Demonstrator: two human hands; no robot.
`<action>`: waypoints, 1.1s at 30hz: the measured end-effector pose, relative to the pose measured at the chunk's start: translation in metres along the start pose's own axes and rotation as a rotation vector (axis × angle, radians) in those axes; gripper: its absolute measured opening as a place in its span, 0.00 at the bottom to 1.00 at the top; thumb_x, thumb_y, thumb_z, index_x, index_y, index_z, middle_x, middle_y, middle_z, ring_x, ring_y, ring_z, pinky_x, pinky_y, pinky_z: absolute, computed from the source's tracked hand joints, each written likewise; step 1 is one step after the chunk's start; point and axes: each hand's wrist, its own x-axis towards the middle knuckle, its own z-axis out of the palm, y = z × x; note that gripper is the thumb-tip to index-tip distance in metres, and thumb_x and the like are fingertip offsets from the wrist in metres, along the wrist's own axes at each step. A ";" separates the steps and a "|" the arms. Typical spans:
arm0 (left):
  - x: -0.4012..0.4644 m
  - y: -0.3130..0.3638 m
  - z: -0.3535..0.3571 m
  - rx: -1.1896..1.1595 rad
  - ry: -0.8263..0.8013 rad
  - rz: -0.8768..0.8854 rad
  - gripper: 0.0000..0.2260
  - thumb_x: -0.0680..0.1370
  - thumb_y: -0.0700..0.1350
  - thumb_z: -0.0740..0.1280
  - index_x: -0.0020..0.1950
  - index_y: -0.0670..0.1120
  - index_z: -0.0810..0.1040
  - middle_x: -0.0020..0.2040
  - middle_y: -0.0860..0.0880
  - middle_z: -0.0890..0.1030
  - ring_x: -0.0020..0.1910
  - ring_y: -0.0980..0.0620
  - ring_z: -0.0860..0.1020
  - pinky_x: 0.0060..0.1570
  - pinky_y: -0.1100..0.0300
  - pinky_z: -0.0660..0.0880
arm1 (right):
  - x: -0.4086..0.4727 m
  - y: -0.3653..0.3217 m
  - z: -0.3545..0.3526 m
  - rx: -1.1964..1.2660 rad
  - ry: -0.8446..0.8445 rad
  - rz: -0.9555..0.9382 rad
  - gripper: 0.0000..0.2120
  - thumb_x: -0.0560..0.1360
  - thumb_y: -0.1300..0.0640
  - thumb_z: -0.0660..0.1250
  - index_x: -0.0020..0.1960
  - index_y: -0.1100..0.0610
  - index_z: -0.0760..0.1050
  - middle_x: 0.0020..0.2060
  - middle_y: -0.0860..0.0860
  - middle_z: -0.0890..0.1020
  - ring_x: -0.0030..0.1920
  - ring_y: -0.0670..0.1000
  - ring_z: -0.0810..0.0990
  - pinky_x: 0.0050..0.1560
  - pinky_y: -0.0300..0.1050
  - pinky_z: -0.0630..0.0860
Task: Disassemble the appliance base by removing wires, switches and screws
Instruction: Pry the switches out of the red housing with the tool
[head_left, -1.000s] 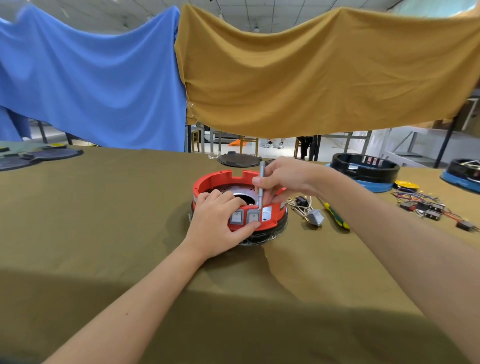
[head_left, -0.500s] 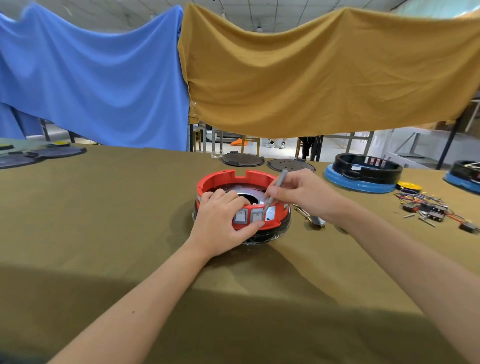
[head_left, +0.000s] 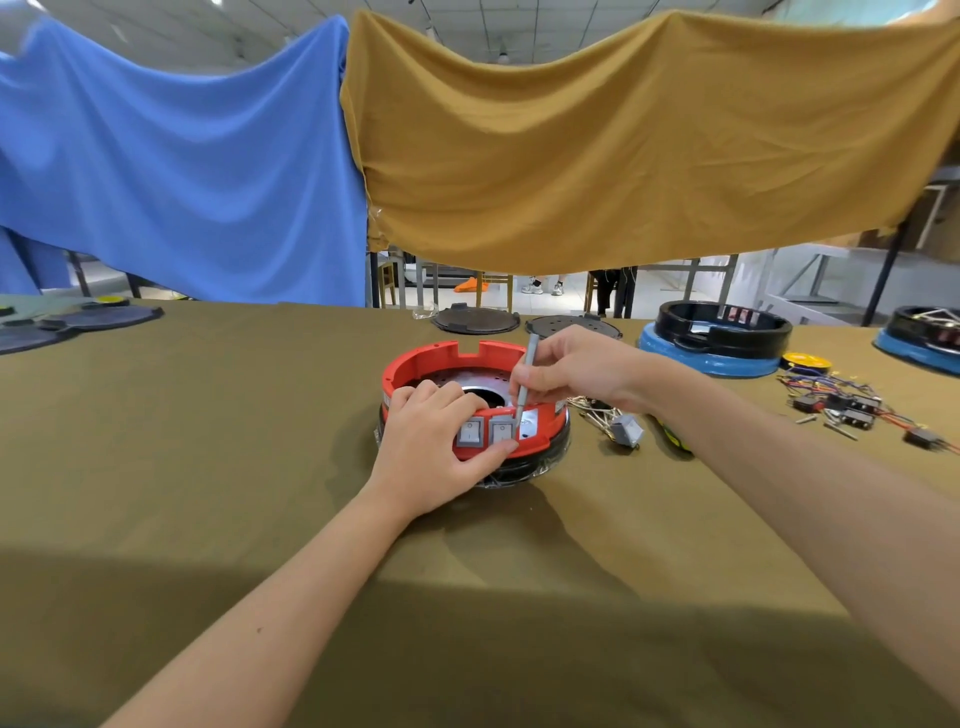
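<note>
The red appliance base (head_left: 475, 400) sits in the middle of the green-brown surface (head_left: 208, 467). The left hand (head_left: 431, 452) holds the base, fingers curled over its near rim and thumb under two grey switches (head_left: 485, 432). The right hand (head_left: 576, 369) has a tight grip on a thin grey tool (head_left: 524, 387), its tip down beside the right switch. A loose switch with wires (head_left: 621, 428) lies just right of the base.

blue cloth (head_left: 171, 171) and mustard cloth (head_left: 623, 145) hung side by side as a backdrop. above, white panelled ceiling (head_left: 467, 26) with lamps. below the hems, pale floor (head_left: 654, 296), chair legs (head_left: 493, 286). in front, olive-covered table (head_left: 208, 467).
</note>
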 end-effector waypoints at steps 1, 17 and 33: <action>0.000 0.000 0.000 0.000 -0.002 -0.001 0.21 0.74 0.67 0.64 0.50 0.51 0.81 0.44 0.58 0.77 0.45 0.55 0.72 0.53 0.56 0.65 | -0.001 0.001 0.000 -0.009 0.007 -0.013 0.08 0.80 0.56 0.67 0.49 0.59 0.83 0.46 0.54 0.87 0.46 0.47 0.86 0.44 0.33 0.79; 0.001 -0.002 0.000 -0.002 -0.008 0.002 0.22 0.74 0.69 0.62 0.49 0.51 0.80 0.43 0.59 0.74 0.44 0.57 0.69 0.52 0.56 0.66 | -0.006 -0.018 0.026 -0.278 0.102 -0.270 0.07 0.80 0.54 0.68 0.47 0.55 0.81 0.38 0.45 0.84 0.38 0.38 0.82 0.40 0.36 0.78; 0.001 -0.002 -0.002 -0.034 -0.017 0.000 0.24 0.74 0.69 0.64 0.57 0.53 0.81 0.50 0.57 0.82 0.46 0.55 0.73 0.53 0.54 0.68 | 0.034 -0.054 0.031 -0.542 -0.092 -0.029 0.12 0.81 0.54 0.66 0.45 0.62 0.77 0.34 0.52 0.86 0.35 0.48 0.86 0.35 0.46 0.84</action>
